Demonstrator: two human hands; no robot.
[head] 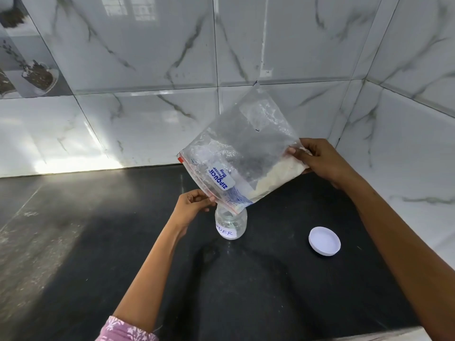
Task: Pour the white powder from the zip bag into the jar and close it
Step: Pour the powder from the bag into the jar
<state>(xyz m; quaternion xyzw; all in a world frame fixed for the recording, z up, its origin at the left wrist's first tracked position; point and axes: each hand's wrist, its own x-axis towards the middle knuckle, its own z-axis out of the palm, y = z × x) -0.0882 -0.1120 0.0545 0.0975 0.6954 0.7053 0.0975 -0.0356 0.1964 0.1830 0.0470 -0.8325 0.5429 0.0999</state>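
Observation:
A clear zip bag [236,148] with a blue label hangs tilted over a small clear jar [231,223] that stands on the black counter. One corner of the bag's mouth dips into the jar's opening. White powder [275,179] lies along the bag's lower right side. My left hand [194,204] pinches the bag's zip edge just left of the jar. My right hand [320,162] grips the bag's bottom corner, raised higher. The jar carries a white handwritten label. Its white lid [324,241] lies upside down on the counter to the right.
The black counter [221,291] meets marble-patterned wall tiles [147,119] behind and on the right, forming a corner. Picture tiles [29,70] sit at the upper left. The counter's front edge [384,337] shows at the lower right.

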